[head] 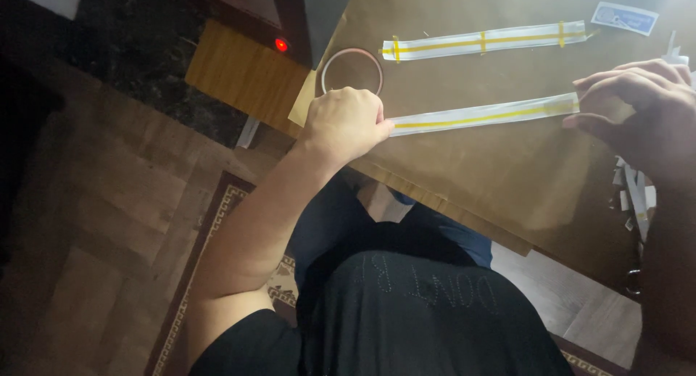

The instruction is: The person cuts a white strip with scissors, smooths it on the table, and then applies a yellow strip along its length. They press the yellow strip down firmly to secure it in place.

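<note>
**Strip stretched between 2 hands**

The left hand (pixel 346 122) pinches one end of a white strip with a yellow centre line (pixel 482 115), the right hand (pixel 641 104) the other, holding it taut and flat on the brown bench (pixel 464 173). A second taped strip (pixel 484 41) lies beyond.

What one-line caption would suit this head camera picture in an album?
Left hand and right hand hold the ends of a white strip on a brown table; a second strip lies beyond.

We see matt brown paper sheet (pixel 471 173) | on it, glossy white paper strip (pixel 482 116) with yellow stripe | beside it, smooth tape ring (pixel 351 70) | below it, satin wood floor (pixel 109 224)
</note>
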